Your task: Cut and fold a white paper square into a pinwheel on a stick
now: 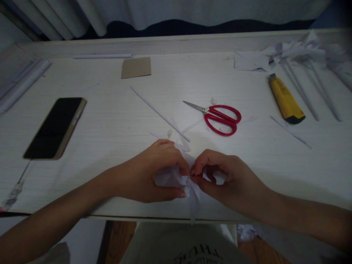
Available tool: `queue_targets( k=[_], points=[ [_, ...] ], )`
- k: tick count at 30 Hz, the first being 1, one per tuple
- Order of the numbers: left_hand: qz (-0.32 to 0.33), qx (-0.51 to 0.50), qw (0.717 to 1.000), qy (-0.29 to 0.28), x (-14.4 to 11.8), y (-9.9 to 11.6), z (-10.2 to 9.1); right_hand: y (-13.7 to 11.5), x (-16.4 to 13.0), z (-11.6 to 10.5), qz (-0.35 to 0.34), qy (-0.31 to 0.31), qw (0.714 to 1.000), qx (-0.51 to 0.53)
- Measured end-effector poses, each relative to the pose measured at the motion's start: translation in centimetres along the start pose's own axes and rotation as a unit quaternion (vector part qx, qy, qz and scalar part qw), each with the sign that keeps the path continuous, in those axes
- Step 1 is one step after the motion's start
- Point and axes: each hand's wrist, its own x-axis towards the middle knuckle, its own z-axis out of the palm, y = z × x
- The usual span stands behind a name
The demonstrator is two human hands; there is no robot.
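Observation:
Near the table's front edge my left hand (158,172) grips a thin white paper piece (194,200) between thumb and fingers. Part of the paper fans out behind the hands and part hangs down toward the edge. A small yellowish-brown strand shows at its middle, close to the left fingertips. My right hand (222,174) is closed in a pinch at the same spot, its thumb and forefinger touching the paper's gathered middle. Just beyond the hands lie a thin white paper-wrapped stick (161,114) and red-handled scissors (220,119), blades pointing left.
A dark phone (56,128) lies at left, above a pointed tool with a clear handle (13,196). A yellow utility knife (286,99) rests at right, beside grey stems and crumpled white paper (299,51). A cardboard piece (136,68) and paper rolls (26,86) sit farther back.

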Motion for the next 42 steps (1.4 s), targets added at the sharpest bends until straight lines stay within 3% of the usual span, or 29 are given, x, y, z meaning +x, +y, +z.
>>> queue_targets(
  k=[10,42],
  points=[
    [0.045,0.004,0.999,0.002,-0.12,-0.25,-0.02,0.03,0.14,-0.03,0.023,-0.007,1.0,0.0],
    [0.024,0.014,1.0,0.008,-0.11,-0.01,0.22,-0.21,-0.08,-0.05,0.007,-0.029,0.999,-0.013]
  ],
)
